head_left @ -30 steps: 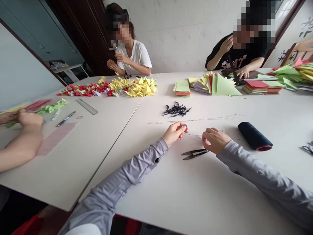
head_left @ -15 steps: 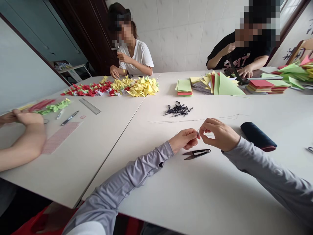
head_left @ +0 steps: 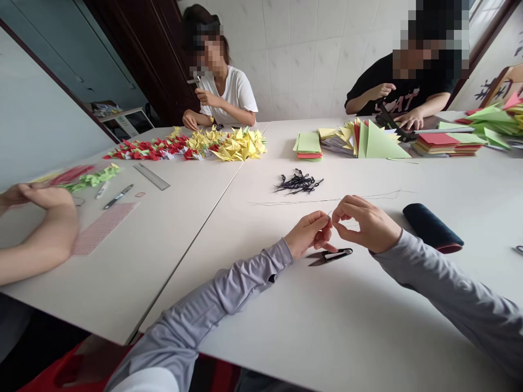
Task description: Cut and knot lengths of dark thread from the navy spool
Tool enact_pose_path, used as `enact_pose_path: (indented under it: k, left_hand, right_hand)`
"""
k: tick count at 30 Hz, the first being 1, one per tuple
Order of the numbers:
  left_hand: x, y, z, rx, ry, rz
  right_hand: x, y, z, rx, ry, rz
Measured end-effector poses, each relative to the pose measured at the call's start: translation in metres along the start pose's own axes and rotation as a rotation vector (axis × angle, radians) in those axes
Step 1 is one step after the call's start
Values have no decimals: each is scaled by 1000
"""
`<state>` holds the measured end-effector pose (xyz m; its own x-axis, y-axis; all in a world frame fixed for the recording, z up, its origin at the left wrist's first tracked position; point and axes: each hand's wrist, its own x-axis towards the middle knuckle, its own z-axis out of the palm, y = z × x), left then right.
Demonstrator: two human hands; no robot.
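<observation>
While a thread [head_left: 329, 214] is pinched mid-frame, left hand [head_left: 308, 235] and right hand [head_left: 365, 223] grips are clenched on it. Fine steadiness seems called for.

- The thread [head_left: 329, 214] pinched where the left hand [head_left: 308, 234] and right hand [head_left: 363, 223] meet is too thin to follow; only a faint loop shows above the fingertips.
- The thread snips [head_left: 339, 253], just below both hands, have their blades partly hidden under the left hand's fingers.
- The small black pieces [head_left: 299, 183], beyond the hands, are too small to identify.
- A dark object [head_left: 519, 250], far right of the right hand, is cut off by the edge.
</observation>
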<state>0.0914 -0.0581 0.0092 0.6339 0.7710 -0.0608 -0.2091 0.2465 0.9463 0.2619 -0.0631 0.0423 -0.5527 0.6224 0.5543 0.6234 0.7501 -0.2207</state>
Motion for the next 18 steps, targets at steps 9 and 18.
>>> enact_pose_path:
  k: [9, 18]
  left_hand:
    - [-2, 3, 4, 116, 31, -59]
    - [-1, 1, 3, 148, 22, -59]
  right_hand:
    - [-3, 14, 5, -102, 12, 19]
    - [-5, 15, 4, -103, -19, 56]
